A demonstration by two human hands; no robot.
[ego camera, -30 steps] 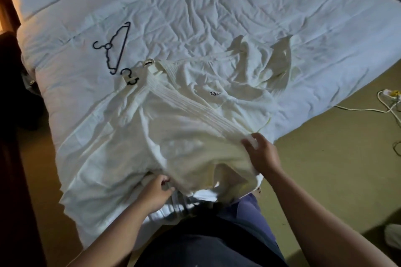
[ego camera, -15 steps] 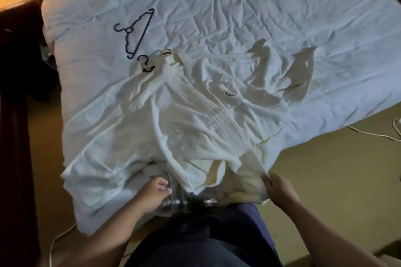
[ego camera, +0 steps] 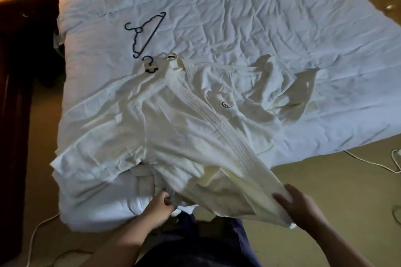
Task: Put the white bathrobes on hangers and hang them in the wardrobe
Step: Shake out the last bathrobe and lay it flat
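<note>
A white bathrobe lies spread over the bed, its collar toward the far side and its hem hanging off the near edge. A dark hanger hook sticks out at the collar. A second black hanger lies bare on the duvet beyond it. My left hand pinches the robe's lower fabric at the bed's near edge. My right hand holds the robe's hem corner, lifted off the bed to the right.
The bed with a white duvet fills most of the view. A dark wooden nightstand stands at the left. White cables run across the tan floor at the right, and another cable at the lower left.
My right hand slid down the robe's front band to the hem corner and pulled it out to the right. My left hand stayed at the lower fabric. The view shifted left.
</note>
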